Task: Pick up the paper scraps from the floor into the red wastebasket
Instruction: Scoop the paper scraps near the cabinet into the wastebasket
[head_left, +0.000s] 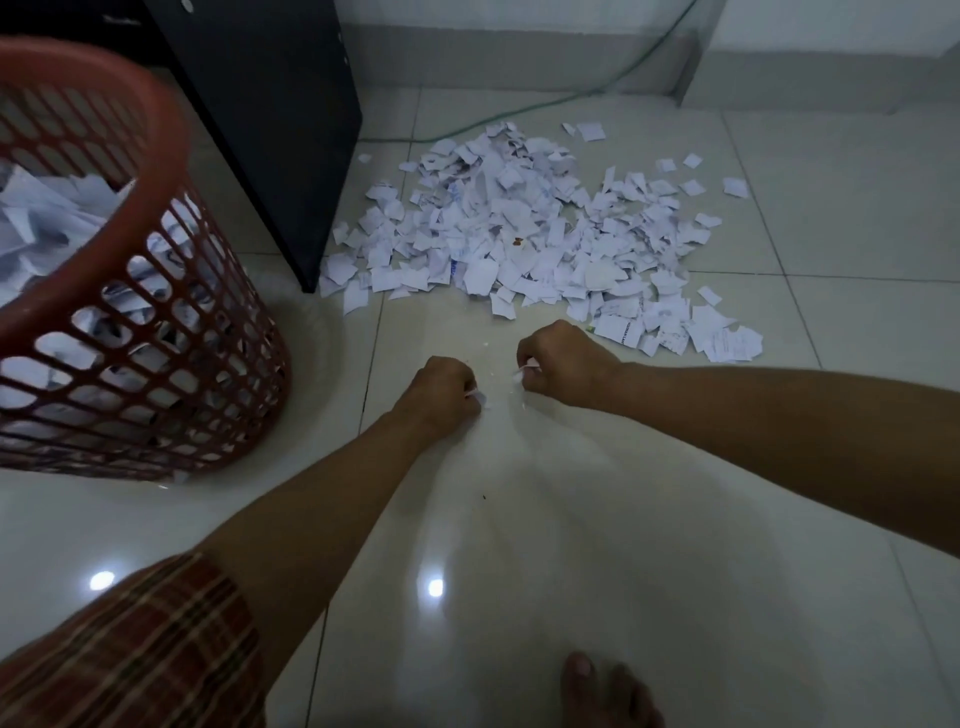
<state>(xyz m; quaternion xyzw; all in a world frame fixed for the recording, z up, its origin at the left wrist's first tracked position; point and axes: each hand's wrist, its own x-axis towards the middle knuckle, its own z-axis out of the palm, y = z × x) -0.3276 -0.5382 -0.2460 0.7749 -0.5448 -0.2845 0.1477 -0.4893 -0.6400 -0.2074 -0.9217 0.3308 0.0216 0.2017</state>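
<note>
Paper scraps piled on the floor just beyond both hands. I see the left hand and right hand side by side, each curled around a small scrap. Red wastebasket at left, part full, beside a black cabinet.

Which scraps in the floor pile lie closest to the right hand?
The printed scraps at the pile's near right edge, just beyond the right hand. The rest of the pile spreads farther away toward the black cabinet and wall.
</note>
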